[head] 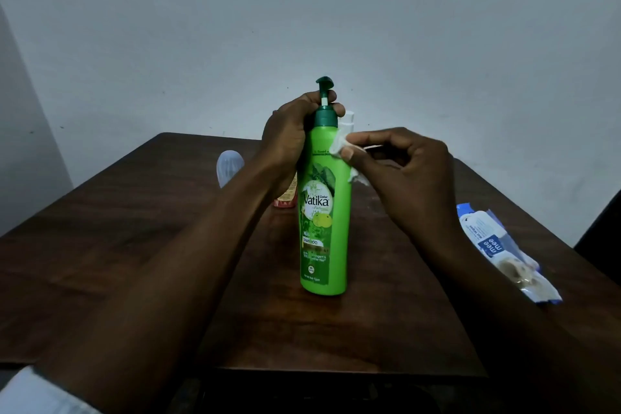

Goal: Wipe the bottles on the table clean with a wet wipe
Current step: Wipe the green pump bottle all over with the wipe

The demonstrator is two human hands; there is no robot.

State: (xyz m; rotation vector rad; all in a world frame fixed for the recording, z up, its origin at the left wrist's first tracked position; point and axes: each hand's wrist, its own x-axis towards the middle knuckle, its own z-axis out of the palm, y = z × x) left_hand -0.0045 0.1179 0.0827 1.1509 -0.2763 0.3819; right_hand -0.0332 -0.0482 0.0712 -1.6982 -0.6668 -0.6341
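A person's two bare hands are working on a tall green Vatika shampoo bottle (324,212), which is standing upright at the middle of a dark wooden table (100,245). Its long axis is running straight up, ending in a dark green pump head (324,82).

The left hand (289,141) is wrapping its curled fingers round the collar just under the pump, seemingly steadying the bottle from the left. The right hand (406,165) is coming in from the right, pinching a small crumpled white wet wipe (337,147) between thumb and fingertips and pressing it against the bottle's right shoulder. So the bottle is lying directly left of the wiping hand, touching the wipe, and most of its length is sitting below the point of contact. A stroke along the body would probably need to be travelling downward.

The bottle is looking like smooth, glossy plastic, round in section, with a printed leaf label on the front. The wipe is looking soft and damp. The table surface is showing a dull sheen and wood grain.

At the right edge a blue and white wet wipes pack (497,245) is lying flat. Behind the hands, a translucent pale bottle (230,163), a red-labelled container (284,200) and a clear object (347,119) are partly hidden; what they are cannot be told exactly.
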